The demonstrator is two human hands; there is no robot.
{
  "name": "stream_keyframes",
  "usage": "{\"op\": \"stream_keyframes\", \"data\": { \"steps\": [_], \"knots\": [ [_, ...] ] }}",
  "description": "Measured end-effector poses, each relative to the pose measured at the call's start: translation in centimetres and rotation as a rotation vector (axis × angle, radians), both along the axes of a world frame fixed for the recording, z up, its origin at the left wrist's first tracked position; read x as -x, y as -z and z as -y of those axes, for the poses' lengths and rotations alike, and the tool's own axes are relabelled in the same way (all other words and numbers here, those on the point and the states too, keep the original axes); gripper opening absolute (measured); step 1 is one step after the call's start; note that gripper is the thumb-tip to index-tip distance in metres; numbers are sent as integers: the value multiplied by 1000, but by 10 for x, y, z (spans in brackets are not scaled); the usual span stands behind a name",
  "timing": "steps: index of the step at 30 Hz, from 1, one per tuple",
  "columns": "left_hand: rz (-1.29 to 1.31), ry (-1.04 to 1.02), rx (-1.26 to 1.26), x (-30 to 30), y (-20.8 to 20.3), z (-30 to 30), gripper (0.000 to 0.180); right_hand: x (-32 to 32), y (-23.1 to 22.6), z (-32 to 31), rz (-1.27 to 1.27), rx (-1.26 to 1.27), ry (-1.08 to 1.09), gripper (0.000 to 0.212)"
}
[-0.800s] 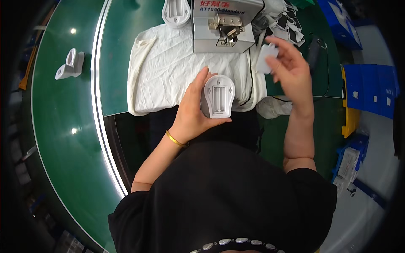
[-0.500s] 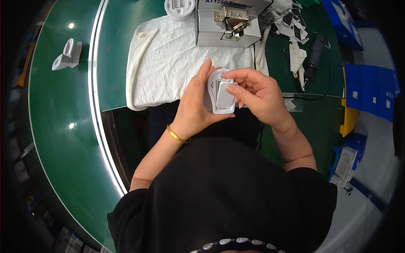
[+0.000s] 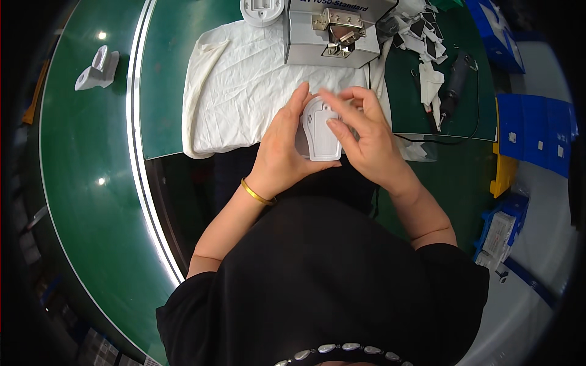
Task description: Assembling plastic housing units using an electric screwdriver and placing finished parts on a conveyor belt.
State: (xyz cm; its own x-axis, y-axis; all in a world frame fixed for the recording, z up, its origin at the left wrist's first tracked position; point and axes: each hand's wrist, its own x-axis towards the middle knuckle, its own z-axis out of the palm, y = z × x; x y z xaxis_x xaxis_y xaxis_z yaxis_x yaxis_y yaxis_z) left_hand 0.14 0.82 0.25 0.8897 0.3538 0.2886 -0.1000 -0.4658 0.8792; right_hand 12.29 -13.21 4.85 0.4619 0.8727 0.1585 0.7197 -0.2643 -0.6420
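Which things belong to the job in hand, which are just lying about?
In the job:
white housing, in left hand
white cover, right hand at it

Lying about, apparently:
white cloth
grey machine
dark power tool
white part on left

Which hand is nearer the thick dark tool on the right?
Right. The right hand is at the white case, left of the tool; the left hand, holding that case, lies farther left.

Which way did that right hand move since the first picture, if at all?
Yes: left, judged against the grey machine. The right hand was out past its right side; now it's at the white casing.
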Motion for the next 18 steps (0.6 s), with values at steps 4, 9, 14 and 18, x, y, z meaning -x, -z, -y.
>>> {"op": "stream_keyframes", "data": {
  "steps": [4,9,14,18],
  "knots": [
    [64,83,65,5,10,0,122,-2,1,5,-659,-62,162,52],
    [171,242,462,19,-5,7,116,3,0,9,-1134,-118,72,60],
    [93,246,602,38,8,9,79,33,20,12,-1067,-243,57,56],
    [146,176,662,30,8,13,59,33,24,8,-1002,-274,88,53]
  ]
}}
